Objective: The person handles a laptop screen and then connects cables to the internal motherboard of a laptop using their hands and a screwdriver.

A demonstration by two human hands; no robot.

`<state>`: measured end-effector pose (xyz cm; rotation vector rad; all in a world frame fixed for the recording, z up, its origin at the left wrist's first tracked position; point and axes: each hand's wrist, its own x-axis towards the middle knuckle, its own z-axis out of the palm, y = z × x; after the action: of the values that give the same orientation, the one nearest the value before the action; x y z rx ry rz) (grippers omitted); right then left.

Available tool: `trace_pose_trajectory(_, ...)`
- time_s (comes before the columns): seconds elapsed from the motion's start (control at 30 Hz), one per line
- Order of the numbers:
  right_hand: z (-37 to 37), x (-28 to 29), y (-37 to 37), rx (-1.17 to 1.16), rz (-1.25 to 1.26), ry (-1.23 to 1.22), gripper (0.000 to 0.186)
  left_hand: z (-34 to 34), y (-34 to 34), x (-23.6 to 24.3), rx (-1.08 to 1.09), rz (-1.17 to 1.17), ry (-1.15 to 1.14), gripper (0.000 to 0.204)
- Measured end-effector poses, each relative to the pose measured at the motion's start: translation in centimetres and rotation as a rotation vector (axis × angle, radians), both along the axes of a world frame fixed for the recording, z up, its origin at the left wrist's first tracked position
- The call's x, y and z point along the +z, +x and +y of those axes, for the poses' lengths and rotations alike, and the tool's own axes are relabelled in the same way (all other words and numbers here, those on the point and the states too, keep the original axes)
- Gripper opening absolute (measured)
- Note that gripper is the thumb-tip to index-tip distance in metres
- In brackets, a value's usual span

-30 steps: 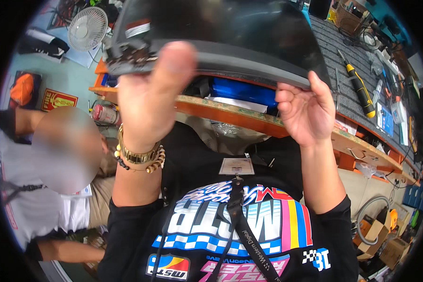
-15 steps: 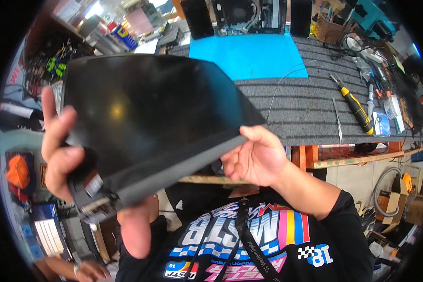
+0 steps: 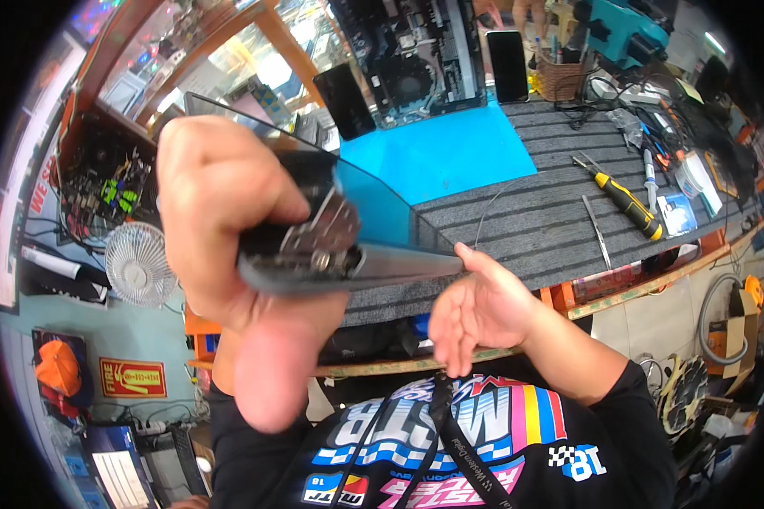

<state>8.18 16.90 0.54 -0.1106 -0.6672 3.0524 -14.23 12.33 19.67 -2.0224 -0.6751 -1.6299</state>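
A black laptop screen (image 3: 412, 263), its lid tilted almost edge-on, is held up in front of me. My left hand (image 3: 225, 195) grips its left end, with fingers curled over the top and thumb underneath. Beside those fingers a metal hinge (image 3: 327, 229) shows at the lid's corner. At the opposite end, my right hand (image 3: 488, 310) has its thumb against the corner, while its other fingers hang loosely below the edge. Much of the screen's face is hidden behind my left hand.
A blue mat (image 3: 458, 157) lies on the striped grey bench cover (image 3: 552, 212). Behind it stands an opened laptop base (image 3: 416, 59) between two phones (image 3: 508, 66). To the right are a yellow-black screwdriver (image 3: 628, 208), tweezers (image 3: 597, 232) and other tools. A white fan (image 3: 140, 263) stands left.
The laptop screen has turned from showing its dark face to nearly edge-on. My left hand has swung right and closer, bringing the hinge end round. The right hand's fingers have loosened downward.
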Motion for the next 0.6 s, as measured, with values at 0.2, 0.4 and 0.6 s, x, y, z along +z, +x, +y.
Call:
trace_pose_trajectory(0.2,-0.9,8.7,3.2,-1.013,-0.223,1.404,0.036,2.1,1.6,2.1,0.17,0.111,-0.144,0.081)
trace_pose_trajectory(0.4,0.0,15.8,0.0,-1.4,-0.163,2.249,0.029,4.0,2.1,2.2,0.061,0.129,-0.018,0.053)
trace_pose_trajectory(0.6,0.6,16.3,-0.6,-1.48,-0.184,2.252,0.03,5.2,3.2,2.0,-0.006,0.042,-0.01,0.048)
